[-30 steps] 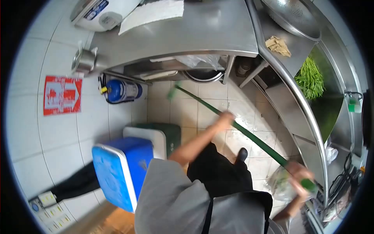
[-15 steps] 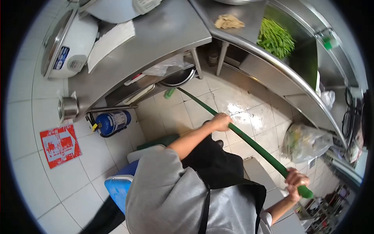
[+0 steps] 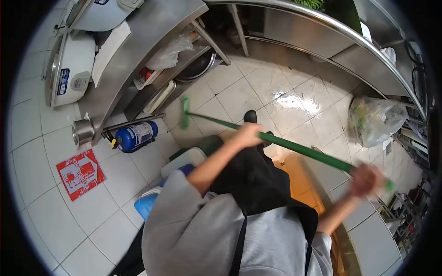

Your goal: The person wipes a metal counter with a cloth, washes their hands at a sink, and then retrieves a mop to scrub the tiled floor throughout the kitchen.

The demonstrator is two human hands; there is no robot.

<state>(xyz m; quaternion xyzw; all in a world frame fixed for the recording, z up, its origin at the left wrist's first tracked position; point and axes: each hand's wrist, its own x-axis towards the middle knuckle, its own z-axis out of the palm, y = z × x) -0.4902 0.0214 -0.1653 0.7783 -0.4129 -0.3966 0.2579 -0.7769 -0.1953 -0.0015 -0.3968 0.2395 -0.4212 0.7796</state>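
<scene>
A long green pole (image 3: 306, 150) runs slantwise across the view, with a green head (image 3: 185, 112) lying on the floor tiles at its far end. My left hand (image 3: 249, 135) is closed around the middle of the pole. Near the pole's upper end, my right hand (image 3: 366, 179) is wrapped round it, blurred by motion. The pole's tip sticks out just past my right hand. Wet, shiny tiles (image 3: 294, 102) lie beyond the pole, and a black shoe (image 3: 250, 116) shows beside it.
Steel counters (image 3: 152, 34) with a lower shelf stand ahead and to the left. A blue extinguisher (image 3: 136, 136) is at the left wall, near bins (image 3: 186, 161). A clear plastic bag (image 3: 377, 120) hangs at the right. An orange-brown surface (image 3: 301, 181) shows by my right side.
The green head has moved out from beside the shelf and shows in full farther left. Both hands still grip the pole, my right one farther right and higher. The view has shifted.
</scene>
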